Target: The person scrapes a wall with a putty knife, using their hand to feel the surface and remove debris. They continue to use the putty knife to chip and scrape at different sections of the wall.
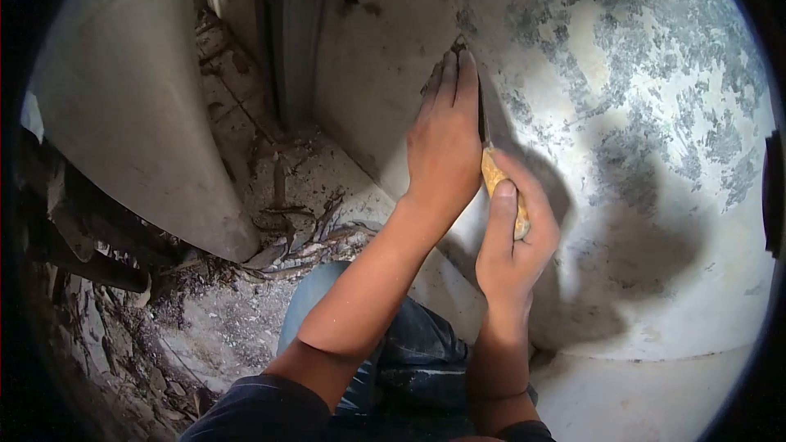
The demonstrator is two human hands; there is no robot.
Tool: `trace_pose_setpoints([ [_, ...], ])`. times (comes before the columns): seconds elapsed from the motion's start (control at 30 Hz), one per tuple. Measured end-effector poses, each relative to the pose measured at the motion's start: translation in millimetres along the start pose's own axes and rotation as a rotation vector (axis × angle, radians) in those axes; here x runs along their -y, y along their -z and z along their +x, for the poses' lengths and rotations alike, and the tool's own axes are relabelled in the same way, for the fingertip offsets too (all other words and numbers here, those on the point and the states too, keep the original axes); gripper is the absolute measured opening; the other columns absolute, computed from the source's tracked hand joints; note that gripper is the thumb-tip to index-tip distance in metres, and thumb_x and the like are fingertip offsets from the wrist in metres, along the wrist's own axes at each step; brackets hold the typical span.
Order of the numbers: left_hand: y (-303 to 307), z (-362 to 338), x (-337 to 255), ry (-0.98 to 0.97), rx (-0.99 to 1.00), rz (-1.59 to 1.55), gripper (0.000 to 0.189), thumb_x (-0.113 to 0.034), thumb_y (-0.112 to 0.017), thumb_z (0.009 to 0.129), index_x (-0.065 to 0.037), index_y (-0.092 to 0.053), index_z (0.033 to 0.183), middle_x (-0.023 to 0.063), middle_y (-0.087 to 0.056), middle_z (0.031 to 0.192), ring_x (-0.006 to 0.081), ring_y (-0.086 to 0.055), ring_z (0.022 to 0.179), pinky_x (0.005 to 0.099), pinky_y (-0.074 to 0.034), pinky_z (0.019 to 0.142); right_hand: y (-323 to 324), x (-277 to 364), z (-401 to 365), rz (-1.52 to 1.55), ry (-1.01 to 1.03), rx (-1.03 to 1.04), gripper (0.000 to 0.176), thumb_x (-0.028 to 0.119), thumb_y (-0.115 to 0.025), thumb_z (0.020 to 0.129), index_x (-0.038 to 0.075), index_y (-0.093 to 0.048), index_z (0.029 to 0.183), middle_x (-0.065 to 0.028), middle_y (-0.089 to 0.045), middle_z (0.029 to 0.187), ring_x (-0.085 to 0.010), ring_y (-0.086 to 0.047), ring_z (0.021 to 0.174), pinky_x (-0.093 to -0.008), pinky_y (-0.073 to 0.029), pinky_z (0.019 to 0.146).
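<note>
My right hand (520, 233) is wrapped around the worn yellow handle of a scraper (491, 165), thumb lying along the grip. From the handle a thin dark blade runs up against the pale wall (393, 24), seen nearly edge-on. My left hand (446, 127) lies flat over the blade with its fingers stretched out and together, pointing up the wall. Its fingers and palm hide most of the blade. Just above the fingertips there is a small dark chipped spot (459, 43) in the wall's surface.
Grey patches (647, 65) mottle the wall on the right, where shadows also fall. A large pale curved panel (139, 106) stands at the left. Debris and dry scraps (286, 221) litter the floor below it. My jeans-clad knee (315, 299) is beneath my arms.
</note>
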State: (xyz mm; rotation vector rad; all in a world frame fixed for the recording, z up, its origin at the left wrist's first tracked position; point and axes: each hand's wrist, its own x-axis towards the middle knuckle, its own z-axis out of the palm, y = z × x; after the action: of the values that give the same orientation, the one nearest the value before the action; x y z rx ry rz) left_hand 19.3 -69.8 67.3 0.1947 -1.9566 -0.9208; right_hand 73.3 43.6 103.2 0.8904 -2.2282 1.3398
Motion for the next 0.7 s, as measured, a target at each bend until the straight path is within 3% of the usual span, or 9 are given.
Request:
trace_pose_setpoints([
  [0.07,0.0,-2.1,-7.4,0.014,0.005,-0.029,0.059,-0.004,-0.052,0.089,0.006,-0.040,0.146,0.0297,-0.050,0.143,0.0435,-0.050,0.132,0.0465,-0.046,0.106,6.1,4.1,4.0,-0.057,-0.007,0.006,0.028,0.009,-0.054,0.101,-0.006,-0.066,0.121,-0.0235,-0.072,0.112,-0.0283,-0.071,0.108,-0.0348,-0.053,0.093],
  [0.2,0.0,-5.1,-9.7,0.031,0.026,-0.032,0.058,-0.004,-0.052,0.089,0.006,-0.041,0.145,0.0297,-0.051,0.142,0.0448,-0.049,0.132,0.0466,-0.045,0.108,4.6,-1.4,-3.9,-0.047,0.104,-0.035,0.027,0.007,-0.055,0.100,-0.006,-0.066,0.120,-0.0229,-0.073,0.111,-0.0264,-0.072,0.103,-0.0343,-0.054,0.088],
  [0.27,-2.3,-3.1,-6.6,-0.007,-0.007,-0.022,0.057,-0.005,-0.052,0.090,0.007,-0.041,0.144,0.0302,-0.050,0.142,0.0452,-0.049,0.132,0.0468,-0.045,0.108,4.0,-2.5,-1.1,-0.050,0.096,-0.019,0.026,0.006,-0.056,0.099,-0.006,-0.067,0.120,-0.0230,-0.073,0.112,-0.0265,-0.072,0.104,-0.0342,-0.054,0.089],
  [0.33,-5.4,-0.8,-3.2,0.025,-0.009,-0.049,0.057,-0.006,-0.052,0.090,0.007,-0.040,0.144,0.0312,-0.048,0.144,0.0457,-0.049,0.133,0.0473,-0.045,0.108,2.7,-7.6,-1.9,0.001,-0.020,0.019,0.029,0.009,-0.051,0.102,-0.006,-0.067,0.122,-0.0196,-0.071,0.120,-0.0262,-0.065,0.115,-0.0366,-0.048,0.102],
  [0.47,-3.3,-1.9,-8.4,0.020,0.000,-0.009,0.057,-0.006,-0.051,0.091,0.008,-0.040,0.145,0.0320,-0.046,0.146,0.0460,-0.048,0.133,0.0475,-0.045,0.109,8.7,-0.8,-3.6,-0.046,-0.062,0.030,0.029,0.008,-0.051,0.102,-0.007,-0.067,0.122,-0.0198,-0.071,0.119,-0.0263,-0.066,0.114,-0.0364,-0.049,0.101],
  [0.53,-2.0,-5.2,-9.1,0.056,0.063,-0.051,0.058,-0.006,-0.051,0.091,0.008,-0.038,0.146,0.0322,-0.045,0.147,0.0468,-0.048,0.134,0.0474,-0.044,0.109,7.5,-3.6,-5.1,-0.057,0.041,0.014,0.029,0.008,-0.051,0.103,-0.007,-0.066,0.122,-0.0196,-0.071,0.119,-0.0262,-0.066,0.114,-0.0362,-0.049,0.100],
  [0.63,-12.4,-1.0,0.1,-0.004,-0.055,-0.043,0.063,-0.008,-0.052,0.089,0.006,-0.037,0.149,0.0320,-0.047,0.146,0.0483,-0.048,0.134,0.0485,-0.041,0.111,4.8,-14.1,-2.7,-0.004,-0.003,0.016,0.029,0.009,-0.052,0.102,-0.007,-0.066,0.122,-0.0197,-0.071,0.119,-0.0263,-0.066,0.114,-0.0363,-0.049,0.100],
  [0.7,-9.5,-6.1,-5.7,0.046,-0.011,-0.069,0.062,-0.009,-0.051,0.090,0.006,-0.037,0.149,0.0321,-0.046,0.147,0.0481,-0.047,0.135,0.0485,-0.041,0.112,7.4,-8.4,-6.7,-0.020,-0.038,0.021,0.029,0.009,-0.052,0.102,-0.007,-0.066,0.122,-0.0197,-0.071,0.119,-0.0263,-0.066,0.113,-0.0363,-0.049,0.100],
])
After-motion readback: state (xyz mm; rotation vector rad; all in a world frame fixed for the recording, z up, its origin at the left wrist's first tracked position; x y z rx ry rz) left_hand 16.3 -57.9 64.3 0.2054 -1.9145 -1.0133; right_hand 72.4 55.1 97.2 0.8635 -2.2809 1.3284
